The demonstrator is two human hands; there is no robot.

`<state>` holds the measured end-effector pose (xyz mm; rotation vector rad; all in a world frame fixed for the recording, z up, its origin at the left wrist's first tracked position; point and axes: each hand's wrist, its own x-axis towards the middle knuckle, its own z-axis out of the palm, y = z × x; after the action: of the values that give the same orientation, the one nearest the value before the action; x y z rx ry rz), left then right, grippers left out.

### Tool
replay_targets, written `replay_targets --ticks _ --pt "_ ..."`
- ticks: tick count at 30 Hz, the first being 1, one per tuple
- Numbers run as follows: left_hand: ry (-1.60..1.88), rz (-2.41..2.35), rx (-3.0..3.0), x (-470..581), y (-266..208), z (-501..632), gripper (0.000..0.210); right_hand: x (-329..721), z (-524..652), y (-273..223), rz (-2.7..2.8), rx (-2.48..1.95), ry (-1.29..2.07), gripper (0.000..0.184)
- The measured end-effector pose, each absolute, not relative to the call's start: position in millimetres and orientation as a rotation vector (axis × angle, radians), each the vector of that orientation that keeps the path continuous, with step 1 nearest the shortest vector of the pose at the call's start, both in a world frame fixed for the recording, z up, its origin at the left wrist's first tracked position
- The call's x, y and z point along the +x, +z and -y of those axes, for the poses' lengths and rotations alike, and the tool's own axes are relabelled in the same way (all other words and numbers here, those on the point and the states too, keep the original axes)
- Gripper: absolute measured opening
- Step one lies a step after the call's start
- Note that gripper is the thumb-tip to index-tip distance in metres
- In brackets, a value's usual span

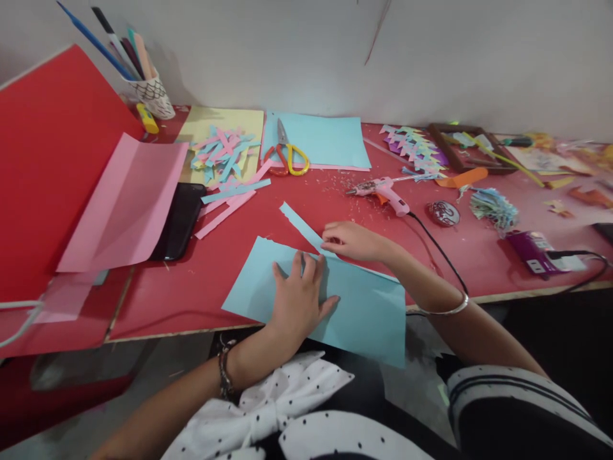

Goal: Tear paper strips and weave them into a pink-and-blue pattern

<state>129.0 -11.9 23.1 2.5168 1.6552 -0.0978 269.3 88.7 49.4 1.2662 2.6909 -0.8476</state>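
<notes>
A sheet of light blue paper lies at the table's front edge, partly overhanging it. My left hand rests on this sheet with its fingers spread. Along the sheet's far edge runs a narrow blue paper strip, its left end angled away from the sheet. My right hand is closed in a pinch on the strip, just beyond my left fingertips. Whether the strip's right end is still joined to the sheet is hidden by my right hand and wrist.
Scissors lie on blue sheets at the back. Cut paper strips are heaped to the left, near a black phone and pink paper. A pink glue gun with a cord sits right of centre, beside a round tin.
</notes>
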Motion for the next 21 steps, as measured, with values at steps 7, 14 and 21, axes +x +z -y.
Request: replay_targets --ticks 7,14,21 --pt "-0.109 -1.651 2.497 129.5 21.4 12.9 0.06 268.4 -71.8 49.9 -2.653 1.415 -0.68 0.029" --pt "-0.154 -1.643 2.515 130.2 24.2 12.5 0.061 273.9 -78.1 37.8 -2.706 1.416 -0.715 0.029" --pt "-0.132 -1.648 2.552 128.5 18.0 14.2 0.064 275.7 -80.0 31.1 -2.727 1.42 -0.786 0.03"
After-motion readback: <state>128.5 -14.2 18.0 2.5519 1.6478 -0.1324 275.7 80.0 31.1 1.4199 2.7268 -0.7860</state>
